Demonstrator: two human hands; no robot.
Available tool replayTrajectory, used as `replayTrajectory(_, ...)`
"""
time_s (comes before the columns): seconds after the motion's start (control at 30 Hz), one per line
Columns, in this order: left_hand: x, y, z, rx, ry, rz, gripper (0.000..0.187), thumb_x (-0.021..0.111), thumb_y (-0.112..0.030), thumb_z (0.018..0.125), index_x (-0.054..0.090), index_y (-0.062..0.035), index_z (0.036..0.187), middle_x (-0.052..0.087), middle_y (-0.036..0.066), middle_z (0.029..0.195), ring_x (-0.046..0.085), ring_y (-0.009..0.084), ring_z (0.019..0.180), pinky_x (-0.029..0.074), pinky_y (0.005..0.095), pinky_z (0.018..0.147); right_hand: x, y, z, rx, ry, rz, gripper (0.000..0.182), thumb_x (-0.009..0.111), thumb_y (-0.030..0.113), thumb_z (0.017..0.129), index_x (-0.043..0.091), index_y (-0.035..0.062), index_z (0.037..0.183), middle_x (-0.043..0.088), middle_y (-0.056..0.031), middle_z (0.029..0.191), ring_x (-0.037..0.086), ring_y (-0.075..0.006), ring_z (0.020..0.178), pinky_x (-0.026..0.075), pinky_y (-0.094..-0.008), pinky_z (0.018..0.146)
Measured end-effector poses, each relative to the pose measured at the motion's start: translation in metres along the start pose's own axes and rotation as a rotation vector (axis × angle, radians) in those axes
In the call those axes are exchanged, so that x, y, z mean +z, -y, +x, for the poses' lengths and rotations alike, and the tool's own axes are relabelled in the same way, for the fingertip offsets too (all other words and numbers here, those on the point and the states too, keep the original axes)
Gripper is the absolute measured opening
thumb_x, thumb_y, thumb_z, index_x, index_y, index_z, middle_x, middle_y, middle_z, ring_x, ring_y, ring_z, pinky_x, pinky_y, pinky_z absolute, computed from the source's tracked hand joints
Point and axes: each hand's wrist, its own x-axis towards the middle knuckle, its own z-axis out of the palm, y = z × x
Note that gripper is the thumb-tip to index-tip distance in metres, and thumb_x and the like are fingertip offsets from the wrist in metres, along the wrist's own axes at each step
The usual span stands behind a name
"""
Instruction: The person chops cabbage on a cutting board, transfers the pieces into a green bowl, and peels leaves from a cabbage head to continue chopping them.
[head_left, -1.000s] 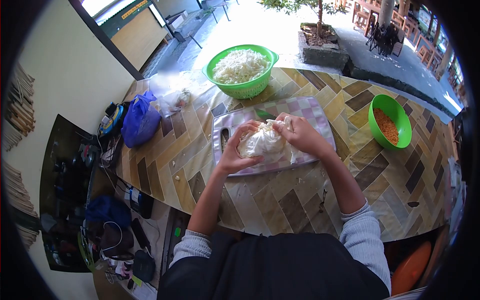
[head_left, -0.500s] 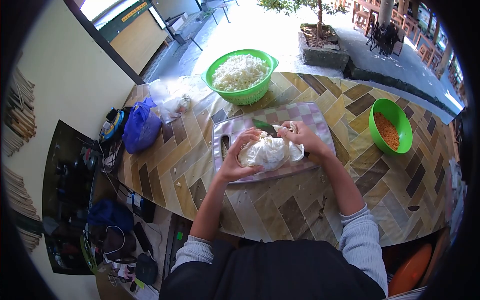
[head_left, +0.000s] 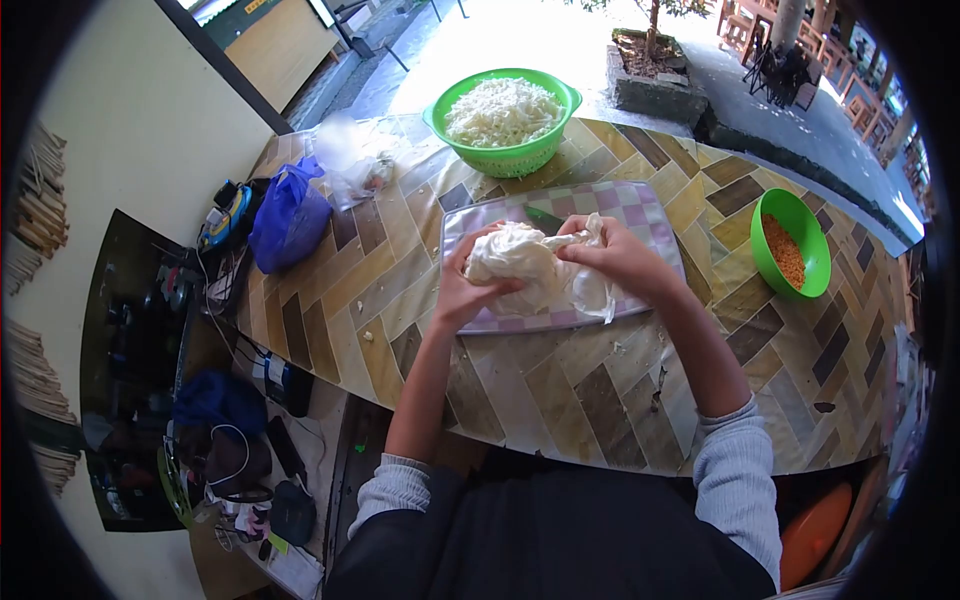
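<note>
A bulky off-white bundle (head_left: 515,260), wrapped in what looks like thin cloth or plastic, is held over the pink-and-white checked cutting board (head_left: 640,215). My left hand (head_left: 468,283) is wrapped round its left side, fingers on top and thumb below. With its fingers pinched, my right hand (head_left: 612,255) grips the gathered end of the wrapping, and a loose flap hangs below. Behind the bundle a green blade-like item (head_left: 543,218) lies on the board, partly hidden.
A green colander (head_left: 510,160) of white shreds stands at the back. To the right is a green bowl (head_left: 815,255) with orange crumbs. A blue plastic bag (head_left: 290,225) and a clear bag (head_left: 360,180) lie at the left.
The bundle is tilted up and turned in my left hand. My right hand has pulled the wrapping's end out, with more of it hanging. The whole view has shifted slightly.
</note>
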Motion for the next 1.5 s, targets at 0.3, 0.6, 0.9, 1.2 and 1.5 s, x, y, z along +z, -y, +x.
replayTrajectory(0.3, -0.041, 0.017, -0.019, -0.075, -0.063, -0.493, 0.064, 0.085, -0.028, 0.071, 0.055, 0.0016, 0.119, 0.066, 0.008, 0.109, 0.064, 0.0174, 0.098, 0.052, 0.0331, 0.089, 0.014, 0.026, 0.032, 0.102, 0.17, 0.222, 0.019, 0.071, 0.011, 0.081, 0.063, 0.0002, 0.094, 0.067, -0.0072, 0.086, 0.065, -0.0118, 0.079, 0.05, -0.0234, 0.068)
replayTrajectory(0.6, -0.108, 0.028, -0.05, 0.019, -0.15, -0.863, 0.07, 0.044, -0.059, 0.093, 0.037, -0.0112, 0.144, 0.047, 0.01, 0.141, 0.047, 0.0293, 0.128, 0.037, 0.0483, 0.108, -0.031, 0.015, 0.03, 0.039, -0.006, -0.396, 0.024, 0.075, 0.017, 0.073, 0.067, -0.0002, 0.088, 0.068, -0.008, 0.085, 0.064, -0.0121, 0.07, 0.049, -0.0262, 0.064)
replayTrajectory(0.9, -0.127, 0.058, -0.061, 0.013, -0.065, -0.592, 0.079, 0.065, -0.05, 0.085, 0.034, -0.0063, 0.143, 0.046, 0.011, 0.141, 0.044, 0.0299, 0.13, 0.036, 0.0483, 0.109, 0.076, -0.013, 0.043, -0.189, -0.143, -1.448, 0.083, 0.055, 0.068, 0.082, 0.044, 0.006, 0.137, 0.034, -0.0208, 0.146, 0.04, -0.0344, 0.132, 0.032, -0.0483, 0.107)
replayTrajectory(1.2, -0.095, 0.057, -0.058, -0.04, -0.06, -0.829, 0.092, 0.078, -0.051, 0.073, 0.037, -0.0031, 0.139, 0.051, 0.011, 0.134, 0.051, 0.0262, 0.123, 0.043, 0.043, 0.104, 0.115, 0.037, 0.045, -0.555, 0.083, -0.716, 0.086, 0.082, 0.051, 0.066, 0.047, 0.0048, 0.13, 0.052, -0.0146, 0.116, 0.058, -0.0303, 0.105, 0.049, -0.0433, 0.088)
replayTrajectory(1.5, -0.099, 0.065, -0.042, -0.077, 0.076, -0.791, 0.102, 0.078, -0.062, 0.066, 0.038, -0.0034, 0.139, 0.051, 0.01, 0.135, 0.053, 0.0257, 0.121, 0.045, 0.0434, 0.103, 0.093, 0.045, 0.048, -0.571, 0.116, -0.531, 0.026, 0.075, 0.019, 0.083, 0.068, 0.0052, 0.104, 0.061, -0.0048, 0.098, 0.062, -0.0123, 0.074, 0.053, -0.0273, 0.063)
